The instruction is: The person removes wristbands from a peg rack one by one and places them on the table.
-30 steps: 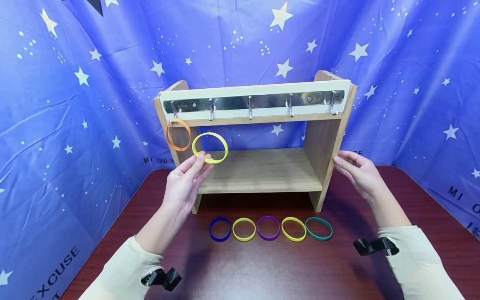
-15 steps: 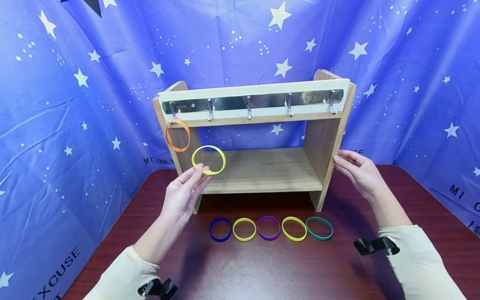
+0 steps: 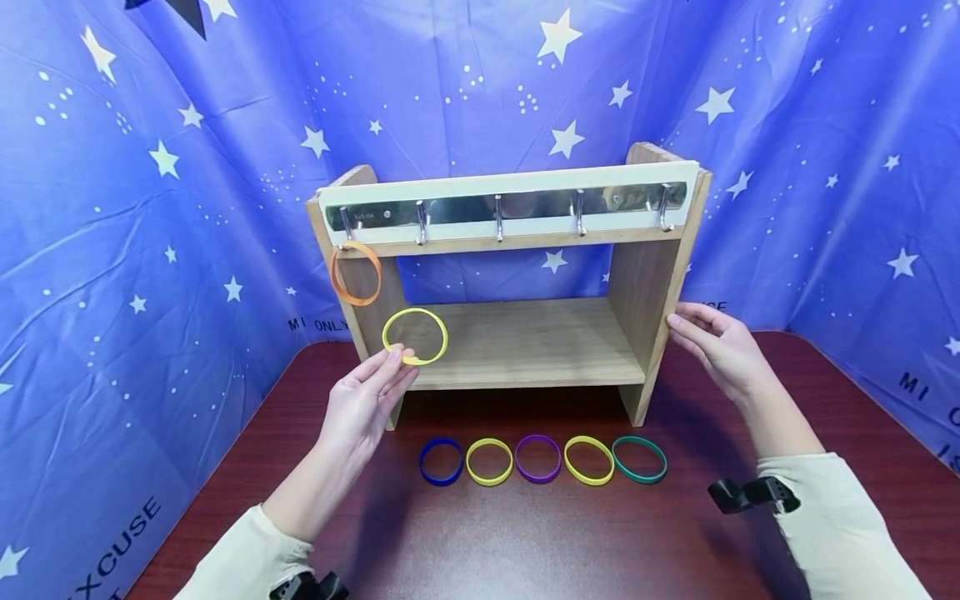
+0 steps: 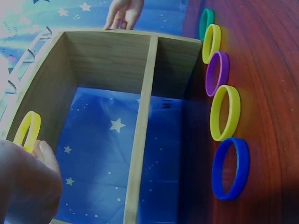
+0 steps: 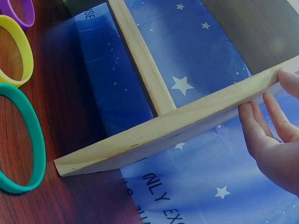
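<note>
My left hand (image 3: 367, 400) pinches a yellow wristband (image 3: 427, 362) by its lower edge, in front of the left part of the wooden shelf (image 3: 525, 342). In the left wrist view, the same yellow wristband (image 4: 29, 130) stands up above the fingers. My right hand (image 3: 716, 346) touches the shelf's right side panel; in the right wrist view its thumb lies at the front edge and the fingers (image 5: 254, 128) rest along the outer face. From the leftmost metal hook (image 3: 346, 223) hangs an orange wristband (image 3: 377, 275).
On the dark red table (image 3: 495, 542), before the shelf, lie blue (image 3: 441, 483), yellow (image 3: 489, 483), purple (image 3: 537, 481), yellow (image 3: 588, 482) and green (image 3: 640, 480) wristbands in a row. A hook rail (image 3: 536, 205) spans the shelf's top. Behind hangs a starry blue cloth (image 3: 480, 92).
My left hand has come down, away from the hooks, with the yellow wristband in it. The right hand stays at the side panel, and the orange wristband still hangs.
</note>
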Tool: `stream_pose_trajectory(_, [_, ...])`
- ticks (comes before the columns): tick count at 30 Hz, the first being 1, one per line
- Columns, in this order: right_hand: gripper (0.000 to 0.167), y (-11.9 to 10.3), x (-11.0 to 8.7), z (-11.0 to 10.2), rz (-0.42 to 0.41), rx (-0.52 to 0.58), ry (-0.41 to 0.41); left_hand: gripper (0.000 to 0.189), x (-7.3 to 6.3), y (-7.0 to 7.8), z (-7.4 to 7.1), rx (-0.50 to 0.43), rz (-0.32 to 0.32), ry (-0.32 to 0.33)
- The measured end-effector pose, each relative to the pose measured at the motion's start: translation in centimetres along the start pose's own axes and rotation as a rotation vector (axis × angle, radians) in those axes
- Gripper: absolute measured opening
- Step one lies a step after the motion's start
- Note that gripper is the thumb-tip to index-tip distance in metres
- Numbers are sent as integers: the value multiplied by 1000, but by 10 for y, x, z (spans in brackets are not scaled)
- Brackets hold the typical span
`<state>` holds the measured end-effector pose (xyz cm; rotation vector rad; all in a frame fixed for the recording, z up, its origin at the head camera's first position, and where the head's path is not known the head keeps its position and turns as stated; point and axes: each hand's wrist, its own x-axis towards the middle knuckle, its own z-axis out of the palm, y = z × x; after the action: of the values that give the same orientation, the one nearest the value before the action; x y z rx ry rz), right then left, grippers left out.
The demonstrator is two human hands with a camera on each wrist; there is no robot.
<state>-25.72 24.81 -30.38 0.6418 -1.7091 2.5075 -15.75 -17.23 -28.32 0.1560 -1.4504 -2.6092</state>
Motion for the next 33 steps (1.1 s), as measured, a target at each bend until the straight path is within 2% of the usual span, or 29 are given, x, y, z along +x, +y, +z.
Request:
stream_pose_trajectory(16, [26,0,0,0,11,40,-3,26,-2,-9,-15,6,-18,21])
stream_pose_trajectory(26, [26,-1,1,2,8,39,-6,24,-3,-10,-21,-6,-38,8])
stream_pose_trajectory(33, [26,-1,0,2,4,29,-4,25,-3,-11,-26,4,-55,31])
